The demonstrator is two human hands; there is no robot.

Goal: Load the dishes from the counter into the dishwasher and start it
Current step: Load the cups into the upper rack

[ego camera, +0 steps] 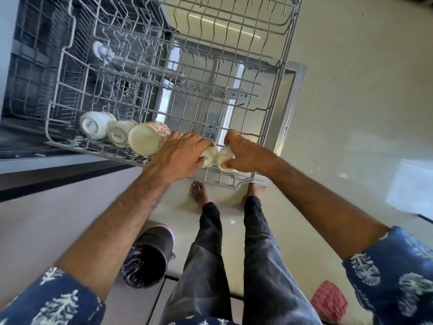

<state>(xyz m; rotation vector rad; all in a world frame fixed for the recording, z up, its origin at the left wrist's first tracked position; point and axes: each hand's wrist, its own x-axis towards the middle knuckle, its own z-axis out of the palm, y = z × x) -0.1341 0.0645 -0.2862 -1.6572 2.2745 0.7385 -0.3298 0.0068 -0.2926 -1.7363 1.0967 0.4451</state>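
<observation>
Two cream cups sit side by side at the near edge of the pulled-out upper rack (pixel 255 181): the left hand (pixel 180 156) grips the left cup (pixel 209 157), the right hand (pixel 246 152) grips the right cup (pixel 225 158). Three mugs (pixel 117 133) lie further left.

I can make out print on the undersides of three cups lying in the pulled-out dishwasher rack (pixel 150 106); the leftmost white cup (pixel 90 125) carries a small dark word on its base, seemingly "SISA", seen upside down and blurred; the second white cup (pixel 118 136) shows the same mark, a little clearer; the cup under my left hand (pixel 181 156) shows only the letters "SI" at its base (pixel 208 159), the rest covered by fingers; I read nothing else.
</observation>
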